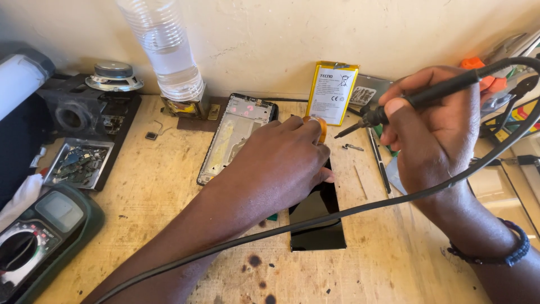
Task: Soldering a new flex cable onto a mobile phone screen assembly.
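The right hand [436, 132] grips a soldering iron [427, 95], tip lifted. The left hand [281, 160] presses the dark phone panel [318, 217], perhaps pinching something orange. Soldering seems in hand; next, the tip needs careful lowering.

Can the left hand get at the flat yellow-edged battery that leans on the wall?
Probably yes: the left hand lies just below the flat yellow-edged battery, with only bare wooden table between them.

My left hand [281, 163] presses down on a black phone [318, 217] lying on the wooden desk [152, 191]. My right hand [436, 132] grips a corded soldering iron [416, 101], tip aimed left. An open phone frame [233, 135] lies just beside my left hand, a yellow-edged battery [333, 93] beyond.
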